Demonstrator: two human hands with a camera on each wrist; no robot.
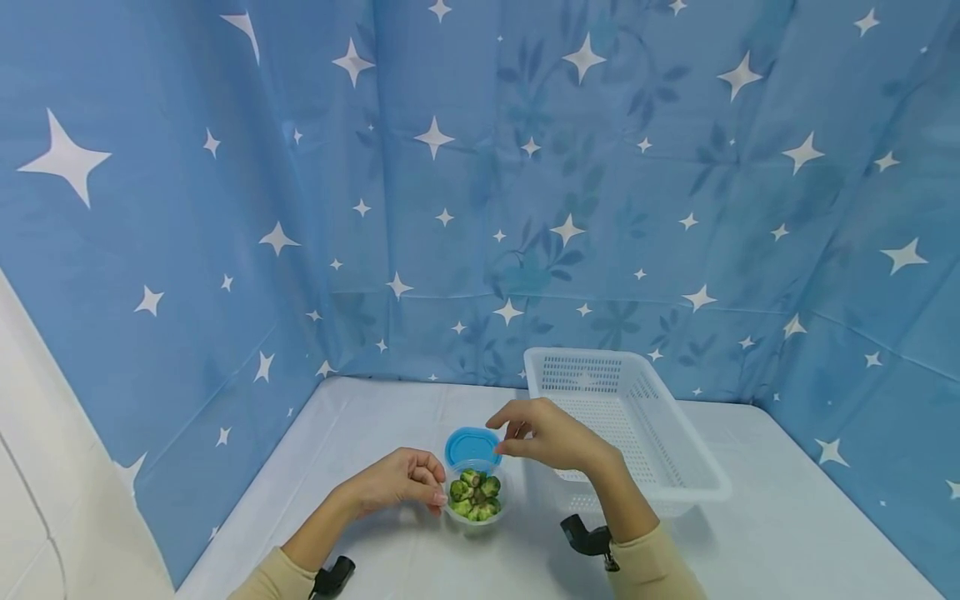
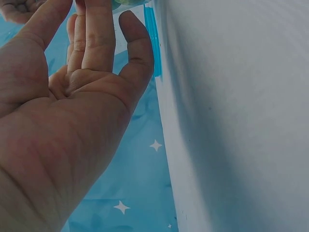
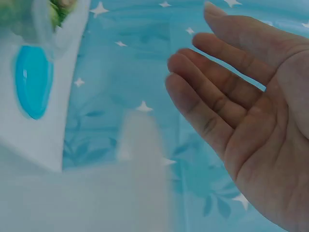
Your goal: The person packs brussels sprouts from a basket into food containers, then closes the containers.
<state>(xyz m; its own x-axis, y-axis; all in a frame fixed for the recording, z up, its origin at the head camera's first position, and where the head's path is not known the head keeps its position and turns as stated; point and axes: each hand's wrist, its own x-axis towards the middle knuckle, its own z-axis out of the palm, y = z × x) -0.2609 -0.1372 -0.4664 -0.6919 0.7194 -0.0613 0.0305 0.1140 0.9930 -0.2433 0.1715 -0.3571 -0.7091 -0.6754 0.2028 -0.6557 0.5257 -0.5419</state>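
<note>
A small clear round container (image 1: 480, 522) full of green Brussels sprouts (image 1: 476, 493) stands on the table. Just behind it lies a blue lid (image 1: 472, 447), flat on the cloth. At the container's left side is my left hand (image 1: 401, 482), its fingers loosely bent by the wall; whether they touch it cannot be told. My right hand (image 1: 551, 435) hovers to the right of the lid. In the right wrist view, this hand's fingers (image 3: 207, 108) are spread a little and hold nothing. The left wrist view cuts off the left fingertips.
A white perforated plastic basket (image 1: 690, 454) stands at the right, behind and beside my right forearm. White cloth covers the table (image 1: 405, 567). A blue curtain with white stars (image 1: 465, 183) encloses the back and both sides.
</note>
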